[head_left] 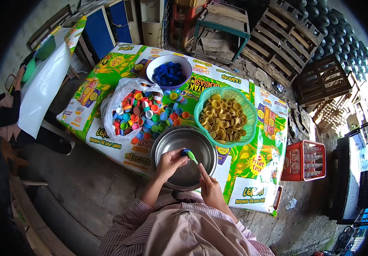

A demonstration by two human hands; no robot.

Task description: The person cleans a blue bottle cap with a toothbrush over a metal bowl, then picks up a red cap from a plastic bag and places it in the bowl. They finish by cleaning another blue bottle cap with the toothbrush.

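Beige garment [192,232] — beyond, blue cap [185,152] between left fingers [181,161]

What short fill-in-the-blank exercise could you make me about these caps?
1. The left hand is above a bowl of shiny ____.
2. The green basket holds bottle caps coloured ____.
3. Multicoloured caps spill from a white plastic ____.
4. In the white-lined bowl, the caps are all ____.

Missing words: metal; yellow; bag; blue.

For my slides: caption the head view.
Left hand holds a blue bottle cap, right hand a green tool, over a metal basin.
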